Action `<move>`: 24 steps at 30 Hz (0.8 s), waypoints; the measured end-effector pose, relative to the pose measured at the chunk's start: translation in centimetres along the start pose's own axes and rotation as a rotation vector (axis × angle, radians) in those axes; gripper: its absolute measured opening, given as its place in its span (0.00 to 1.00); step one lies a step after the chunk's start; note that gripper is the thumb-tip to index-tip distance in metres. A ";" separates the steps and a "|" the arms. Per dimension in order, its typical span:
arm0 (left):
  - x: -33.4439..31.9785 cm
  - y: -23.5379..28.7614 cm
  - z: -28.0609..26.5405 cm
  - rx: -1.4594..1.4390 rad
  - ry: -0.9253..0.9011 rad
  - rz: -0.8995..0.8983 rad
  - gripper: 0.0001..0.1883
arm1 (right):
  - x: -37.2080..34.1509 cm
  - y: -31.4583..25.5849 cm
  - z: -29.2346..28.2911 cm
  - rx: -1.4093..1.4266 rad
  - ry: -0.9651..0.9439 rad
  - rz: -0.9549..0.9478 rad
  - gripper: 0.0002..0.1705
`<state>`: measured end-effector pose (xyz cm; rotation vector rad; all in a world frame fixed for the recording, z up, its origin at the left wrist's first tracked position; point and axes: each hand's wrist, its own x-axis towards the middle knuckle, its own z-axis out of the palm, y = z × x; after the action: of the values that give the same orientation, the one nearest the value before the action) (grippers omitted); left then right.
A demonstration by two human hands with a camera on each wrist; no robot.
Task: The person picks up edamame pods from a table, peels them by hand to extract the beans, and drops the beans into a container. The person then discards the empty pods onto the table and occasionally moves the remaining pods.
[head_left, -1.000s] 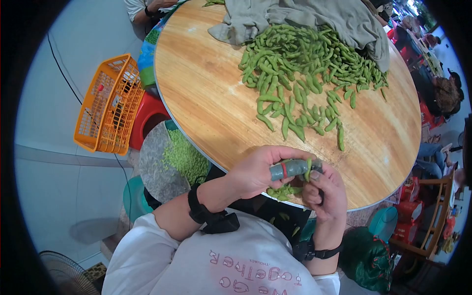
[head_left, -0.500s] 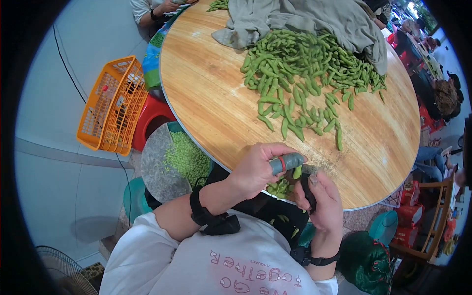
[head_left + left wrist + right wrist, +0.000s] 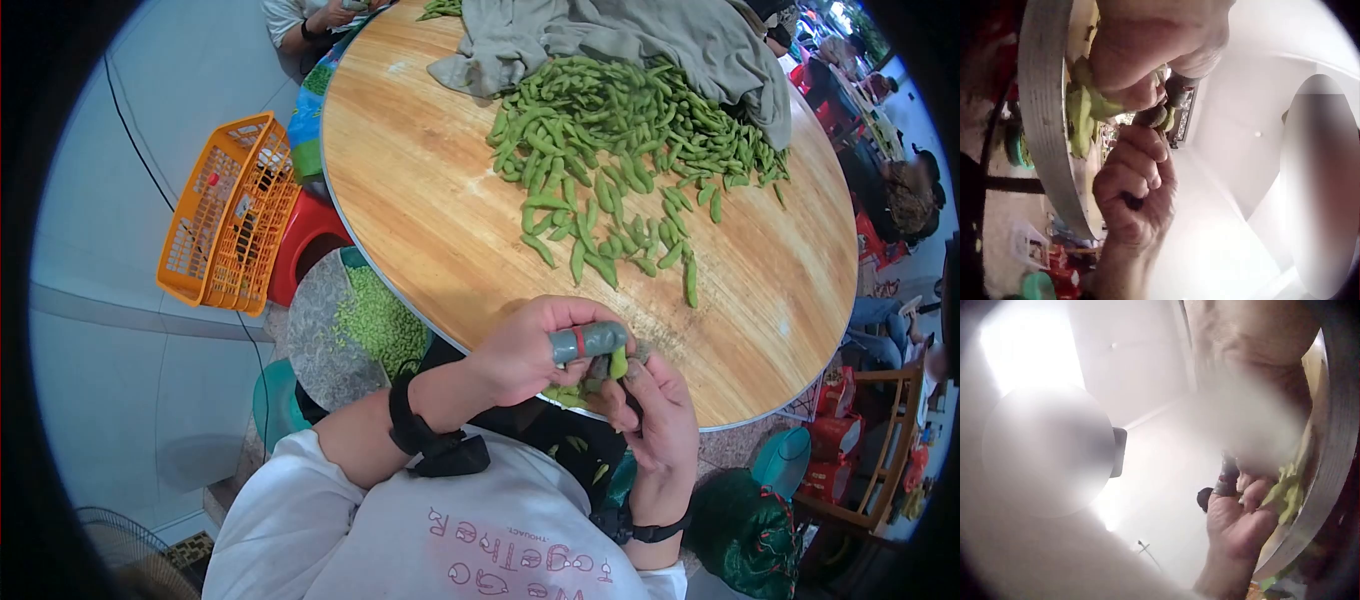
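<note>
At the near edge of the round wooden table (image 3: 430,230), my two hands meet over a green soybean pod (image 3: 619,362). My left hand (image 3: 525,350) pinches the pod; its thumb wears a grey-green sleeve (image 3: 590,343) with a red band. My right hand (image 3: 655,405) is close against the pod, with its fingers curled. A dark object (image 3: 1132,200) shows inside the right fist in the left wrist view; its full shape is hidden. Opened-looking pods (image 3: 1082,119) lie at the table edge under the hands.
A large heap of pods (image 3: 600,130) covers the table's far side, partly under a grey cloth (image 3: 620,30). Left below the table, shelled beans (image 3: 385,320) fill a container beside a grey sheet (image 3: 325,330). An orange basket (image 3: 225,215) sits by a red stool (image 3: 310,230).
My hands drew slightly apart half a second ago, showing a black handle-like piece in the right hand, and have come together again. The pod has shifted below the left thumb.
</note>
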<state>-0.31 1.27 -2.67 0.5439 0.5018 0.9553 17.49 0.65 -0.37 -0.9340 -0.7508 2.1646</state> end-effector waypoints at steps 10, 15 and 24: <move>1.4 -0.6 0.7 0.617 0.260 0.295 0.13 | 2.5 -0.2 0.4 -0.361 0.342 -0.252 0.05; 1.7 0.3 0.2 1.026 0.271 0.450 0.17 | 3.2 0.0 -0.5 -0.821 0.313 -0.449 0.07; 0.9 0.4 0.9 1.215 0.116 0.603 0.28 | 3.0 -1.5 0.0 -0.227 0.170 -0.215 0.09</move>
<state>0.48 1.99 -1.86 1.8128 1.0538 1.1856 16.38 3.85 -0.48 -1.0838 -0.9793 1.8158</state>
